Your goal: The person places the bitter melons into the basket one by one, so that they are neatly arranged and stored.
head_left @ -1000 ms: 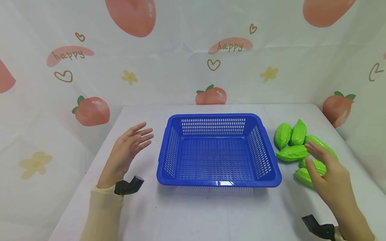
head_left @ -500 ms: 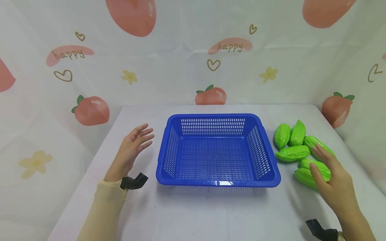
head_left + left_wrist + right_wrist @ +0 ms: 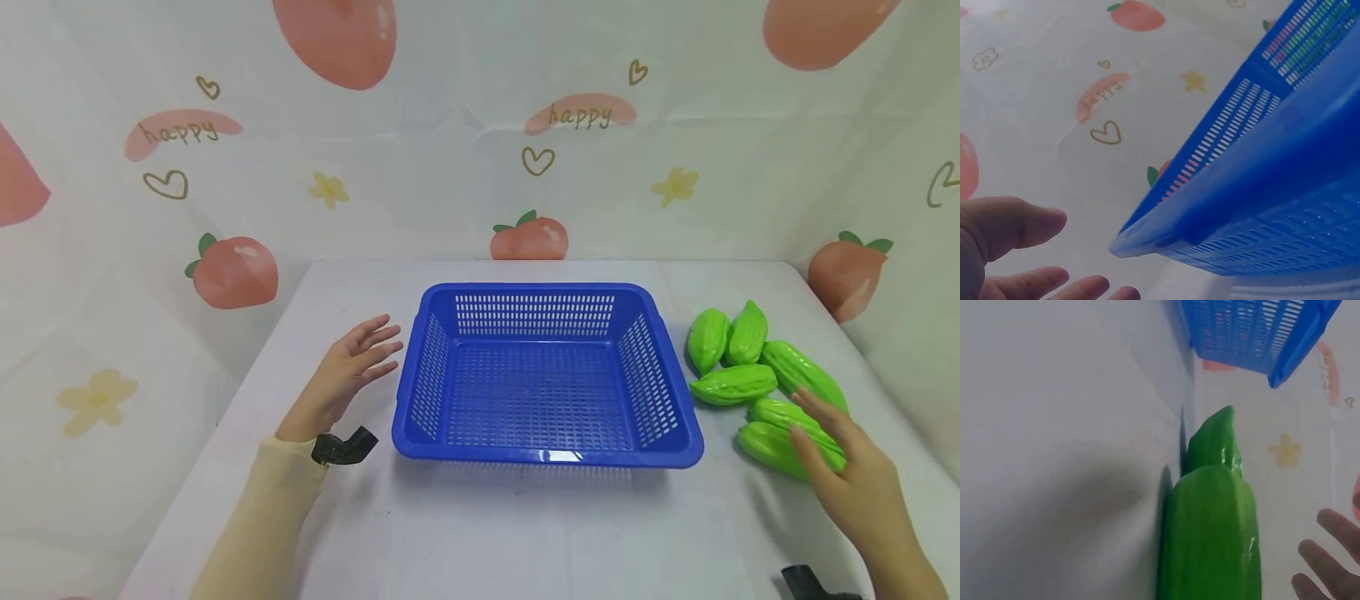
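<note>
A blue slotted plastic basket (image 3: 678, 433) stands with nothing in it at the middle of the white table; its corner fills the left wrist view (image 3: 1254, 206). Several green ridged toy gourds (image 3: 731, 383) lie in a cluster to its right. My right hand (image 3: 843, 467) hovers with straight fingers over the nearest gourd (image 3: 772, 446), which looms large in the right wrist view (image 3: 1210, 537); touch cannot be told. My left hand (image 3: 348, 375) is held open, fingers spread, just left of the basket, holding nothing.
A white cloth with peaches, hearts and "happy" print hangs behind and beside the table (image 3: 487, 533). The table's right edge runs close behind the gourds. Black wrist-camera mounts (image 3: 345, 447) show at both wrists.
My right hand has drawn back toward me, from over the middle gourds to the nearest one. My left hand has drifted right, closer to the basket's left wall.
</note>
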Demonstrator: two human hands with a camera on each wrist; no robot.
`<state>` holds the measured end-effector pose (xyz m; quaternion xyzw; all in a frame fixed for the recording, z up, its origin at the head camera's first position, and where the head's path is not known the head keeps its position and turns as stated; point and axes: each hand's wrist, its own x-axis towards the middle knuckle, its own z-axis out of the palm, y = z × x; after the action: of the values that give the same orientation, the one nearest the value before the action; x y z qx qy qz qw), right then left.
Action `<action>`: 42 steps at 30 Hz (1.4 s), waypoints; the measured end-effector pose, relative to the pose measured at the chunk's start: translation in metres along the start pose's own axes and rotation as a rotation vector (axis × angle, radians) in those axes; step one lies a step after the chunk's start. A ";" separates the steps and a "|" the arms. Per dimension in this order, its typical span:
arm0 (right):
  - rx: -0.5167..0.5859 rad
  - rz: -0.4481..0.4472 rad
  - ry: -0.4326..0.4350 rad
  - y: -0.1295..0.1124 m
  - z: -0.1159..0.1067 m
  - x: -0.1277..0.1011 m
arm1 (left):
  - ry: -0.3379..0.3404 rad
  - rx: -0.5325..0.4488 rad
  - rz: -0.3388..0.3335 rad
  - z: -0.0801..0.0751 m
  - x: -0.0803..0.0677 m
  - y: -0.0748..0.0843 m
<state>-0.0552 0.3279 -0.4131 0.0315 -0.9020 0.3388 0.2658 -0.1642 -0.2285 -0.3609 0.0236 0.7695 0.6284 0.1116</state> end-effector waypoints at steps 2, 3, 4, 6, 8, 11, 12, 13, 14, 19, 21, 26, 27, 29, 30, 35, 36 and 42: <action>-0.005 0.010 0.000 0.004 0.000 -0.002 | -0.018 -0.005 -0.008 0.000 0.002 -0.002; -0.010 0.014 -0.002 0.006 0.000 -0.003 | -0.026 -0.006 -0.011 0.000 0.003 -0.003; -0.015 0.017 -0.006 0.007 0.000 -0.005 | -0.032 -0.005 -0.014 0.000 0.004 -0.004; -0.020 0.021 -0.015 0.010 0.000 -0.006 | -0.041 -0.004 -0.024 0.001 0.005 -0.005; -0.018 0.026 -0.028 0.014 0.000 -0.008 | -0.045 0.004 -0.038 0.002 0.006 -0.006; -0.013 0.021 -0.042 0.018 0.000 -0.009 | -0.048 0.015 -0.060 0.003 0.007 -0.007; -0.011 0.021 -0.047 0.019 0.000 -0.009 | -0.049 0.019 -0.065 0.003 0.007 -0.007; -0.011 0.024 -0.053 0.020 0.000 -0.010 | -0.055 0.024 -0.066 0.003 0.007 -0.007; -0.013 0.026 -0.057 0.021 0.000 -0.010 | -0.059 0.029 -0.067 0.003 0.007 -0.008; -0.025 0.048 -0.079 0.026 0.001 -0.014 | -0.068 0.035 -0.083 0.004 0.007 -0.009; -0.028 0.048 -0.082 0.028 0.001 -0.015 | -0.067 0.028 -0.096 0.005 0.009 -0.010; -0.040 0.058 -0.099 0.034 -0.001 -0.014 | -0.081 0.015 -0.103 0.006 0.010 -0.011; -0.045 0.064 -0.105 0.035 -0.002 -0.014 | -0.085 0.011 -0.103 0.006 0.010 -0.012; -0.061 0.071 -0.117 0.036 -0.003 -0.014 | -0.091 0.005 -0.106 0.007 0.010 -0.012; -0.070 0.075 -0.124 0.037 -0.003 -0.013 | -0.095 0.004 -0.107 0.007 0.010 -0.012; -0.096 0.095 -0.154 0.039 -0.004 -0.013 | -0.107 0.006 -0.104 0.008 0.011 -0.013; -0.097 0.098 -0.157 0.039 -0.004 -0.013 | -0.108 0.006 -0.105 0.008 0.011 -0.013; -0.098 0.112 -0.182 0.043 -0.007 -0.013 | -0.128 -0.028 -0.118 0.009 0.011 -0.013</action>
<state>-0.0508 0.3633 -0.4407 -0.0012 -0.9382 0.3044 0.1646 -0.1721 -0.2206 -0.3765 0.0166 0.7521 0.6286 0.1975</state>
